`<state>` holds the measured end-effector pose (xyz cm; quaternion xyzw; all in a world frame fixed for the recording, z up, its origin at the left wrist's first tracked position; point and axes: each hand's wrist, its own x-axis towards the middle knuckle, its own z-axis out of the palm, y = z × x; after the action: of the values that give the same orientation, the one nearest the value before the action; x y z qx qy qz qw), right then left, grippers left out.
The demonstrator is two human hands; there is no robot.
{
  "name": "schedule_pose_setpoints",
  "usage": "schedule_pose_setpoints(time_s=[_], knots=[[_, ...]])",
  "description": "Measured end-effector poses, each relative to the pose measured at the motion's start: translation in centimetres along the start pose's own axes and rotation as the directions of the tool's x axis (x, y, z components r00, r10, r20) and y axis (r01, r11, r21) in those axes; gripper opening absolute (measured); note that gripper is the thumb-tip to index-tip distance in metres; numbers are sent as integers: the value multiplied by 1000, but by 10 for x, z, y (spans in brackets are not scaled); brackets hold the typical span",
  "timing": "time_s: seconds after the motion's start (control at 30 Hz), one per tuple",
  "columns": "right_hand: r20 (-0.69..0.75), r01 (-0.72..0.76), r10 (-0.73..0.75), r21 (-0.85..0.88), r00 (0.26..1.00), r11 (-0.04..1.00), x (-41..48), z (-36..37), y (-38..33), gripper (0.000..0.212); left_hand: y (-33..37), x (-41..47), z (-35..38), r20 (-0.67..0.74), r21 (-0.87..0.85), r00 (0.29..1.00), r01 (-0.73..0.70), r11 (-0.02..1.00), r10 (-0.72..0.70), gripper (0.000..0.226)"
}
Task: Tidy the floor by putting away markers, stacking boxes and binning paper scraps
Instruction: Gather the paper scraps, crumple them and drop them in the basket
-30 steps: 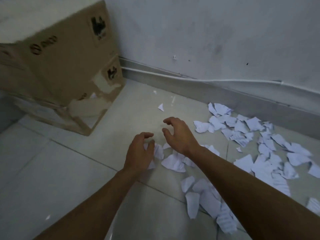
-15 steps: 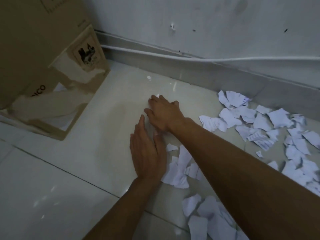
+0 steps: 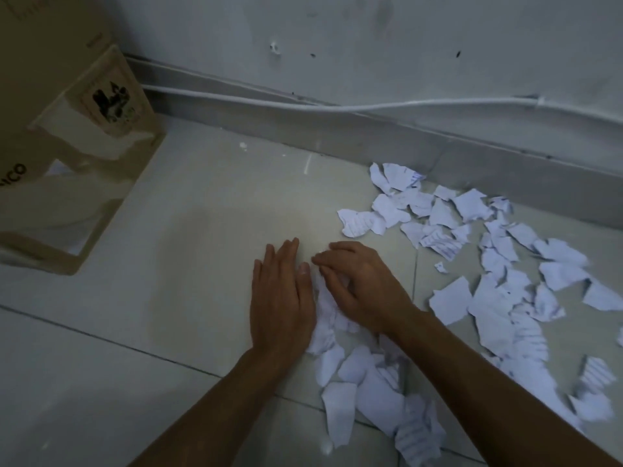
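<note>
Two hands bunched paper scraps (image 3: 328, 311) right of the cardboard box (image 3: 67, 156): left hand (image 3: 281, 305) flat, fingers (image 3: 286, 254) straight; right hand (image 3: 364, 288) curled over them. A scoop-up seemed next.

Single head-worn camera, looking forward and steeply down at tiled floor (image 3: 188, 230). Sitting close: forearms entering from bottom edge, left hand (image 3: 281, 298) and right hand (image 3: 364, 288) landing near frame centre. Facing wall (image 3: 371, 45) running across top (wide-angle lens bending skirting line). Stacked boxes (image 3: 43, 62) getting cropped at left edge, paper scraps (image 3: 488, 298) spreading toward right edge.
</note>
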<state>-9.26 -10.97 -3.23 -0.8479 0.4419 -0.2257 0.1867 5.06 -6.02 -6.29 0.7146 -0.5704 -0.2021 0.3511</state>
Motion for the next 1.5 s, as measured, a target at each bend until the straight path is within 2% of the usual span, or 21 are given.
schedule_pose_setpoints(time_s=[0.13,0.2,0.3,0.4,0.5,0.63,0.73,0.83,0.87,0.93,0.97,1.03,1.13,1.23,1.33,1.4,1.5], knots=[[-234,-83,66,-64,970,995,18,-29,29,24,19,-7,15,74,107,996,-62,992,54,64],[-252,-214,183,-99,950,972,37,-41,53,29,27,-6,21,89,155,994,-78,985,65,68],[-120,-416,399,-207,909,885,64,-51,89,46,28,-6,24,93,200,993,-86,976,69,69],[79,-444,489,-315,869,839,71,-48,112,55,26,-7,24,85,167,995,-69,984,56,67],[101,-402,453,-323,886,857,53,-32,105,53,26,-6,23,75,140,996,-63,988,53,64],[103,-215,248,-257,963,942,12,-12,62,49,26,-7,22,76,110,995,-78,991,70,63],[-12,-146,146,-123,989,982,-2,-17,47,49,27,-6,22,83,90,995,-65,994,57,65],[-160,-217,201,-91,966,972,11,-31,55,44,28,-6,21,88,122,994,-75,990,65,63],[-149,-279,266,-69,952,958,17,-36,59,46,28,-6,21,91,123,994,-78,989,67,62],[4,-381,381,-6,925,925,26,-41,65,51,28,-6,20,105,132,992,-85,988,72,61],[115,-379,376,3,920,926,26,-41,65,54,28,-6,19,116,154,990,-95,983,78,60],[300,-292,273,19,914,956,19,-41,58,62,26,-5,19,136,213,986,-122,969,95,56],[404,-251,190,102,895,963,1,-48,46,78,24,-4,18,161,242,979,-159,957,122,47],[458,-223,199,-2,866,975,-24,-56,36,104,20,-3,18,165,226,980,-150,962,114,43],[456,-97,156,-148,876,984,-56,-39,14,125,19,-3,18,180,227,976,-160,961,120,43],[400,-70,177,-267,900,961,-68,-16,0,127,19,-2,17,196,185,972,-168,968,131,43],[247,-196,297,-363,922,911,-63,7,-9,113,17,-1,16,199,133,970,-166,977,138,39]])
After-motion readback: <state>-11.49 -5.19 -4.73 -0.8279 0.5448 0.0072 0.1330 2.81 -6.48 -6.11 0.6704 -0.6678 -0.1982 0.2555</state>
